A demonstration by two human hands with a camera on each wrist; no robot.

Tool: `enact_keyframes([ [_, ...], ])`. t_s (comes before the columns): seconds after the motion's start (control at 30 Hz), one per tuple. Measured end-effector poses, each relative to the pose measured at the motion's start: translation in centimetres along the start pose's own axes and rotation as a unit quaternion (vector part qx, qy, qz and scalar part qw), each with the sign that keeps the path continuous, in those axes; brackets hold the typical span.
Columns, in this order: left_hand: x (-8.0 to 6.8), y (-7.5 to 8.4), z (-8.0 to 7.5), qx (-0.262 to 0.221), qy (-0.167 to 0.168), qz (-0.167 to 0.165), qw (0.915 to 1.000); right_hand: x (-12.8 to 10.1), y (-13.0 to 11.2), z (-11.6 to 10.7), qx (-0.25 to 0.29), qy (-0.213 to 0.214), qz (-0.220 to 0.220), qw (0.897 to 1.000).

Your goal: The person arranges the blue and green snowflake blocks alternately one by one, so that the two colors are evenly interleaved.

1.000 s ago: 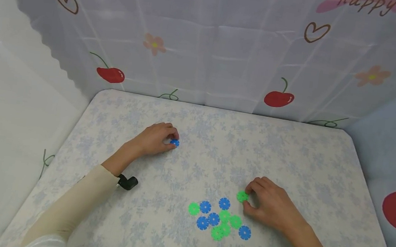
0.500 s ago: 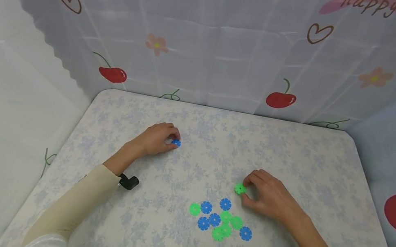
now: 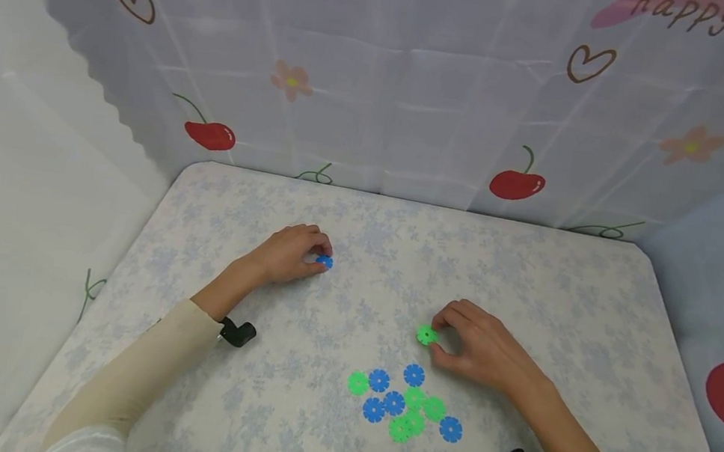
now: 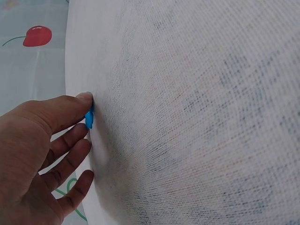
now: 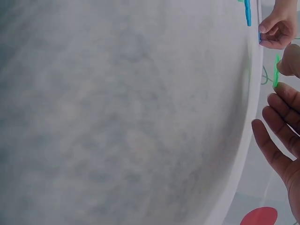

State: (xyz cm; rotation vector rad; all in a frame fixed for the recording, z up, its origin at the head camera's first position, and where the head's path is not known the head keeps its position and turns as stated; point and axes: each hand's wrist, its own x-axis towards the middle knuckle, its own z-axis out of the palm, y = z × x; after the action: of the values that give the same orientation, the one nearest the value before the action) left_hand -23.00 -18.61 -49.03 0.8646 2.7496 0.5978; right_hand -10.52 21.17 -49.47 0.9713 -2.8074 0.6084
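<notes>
From the head view, a soft cloth with pale blue flowers covers the table. The left hand rests on the cloth and pinches a small blue disc between thumb and fingertip. The blue disc is flat, round plastic with little notches all around, like a snowflake. The right hand pinches a green disc of the same shape, near the middle of the table. Just in front of it lies a pile of blue and green discs, some on top of others. A thin curtain with red cherries hangs behind the table.

From the left wrist view, the cloth shows a fine woven grain. The left hand presses the blue disc with the thumb tip, and the other fingers are loosely spread.

From the right wrist view, the cloth is blurry. The right hand holds the green disc on its thin edge between thumb and finger, with the other fingers spread out.
</notes>
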Motion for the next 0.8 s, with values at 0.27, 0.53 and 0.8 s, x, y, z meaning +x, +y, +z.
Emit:
enact_keyframes([
  [0.27,0.0,-0.2,0.0,-0.004,0.001,0.007,1.0,1.8,0.0,0.2,0.019,-0.004,-0.013,1.0],
  [0.53,0.1,-0.3,0.1,0.002,-0.003,0.007,1.0,3.7,0.3,0.3,0.05,-0.019,-0.011,0.999],
  [0.8,0.1,-0.2,0.0,0.015,-0.011,0.001,0.9998,5.5,0.3,1.0,0.056,-0.038,-0.018,0.998],
])
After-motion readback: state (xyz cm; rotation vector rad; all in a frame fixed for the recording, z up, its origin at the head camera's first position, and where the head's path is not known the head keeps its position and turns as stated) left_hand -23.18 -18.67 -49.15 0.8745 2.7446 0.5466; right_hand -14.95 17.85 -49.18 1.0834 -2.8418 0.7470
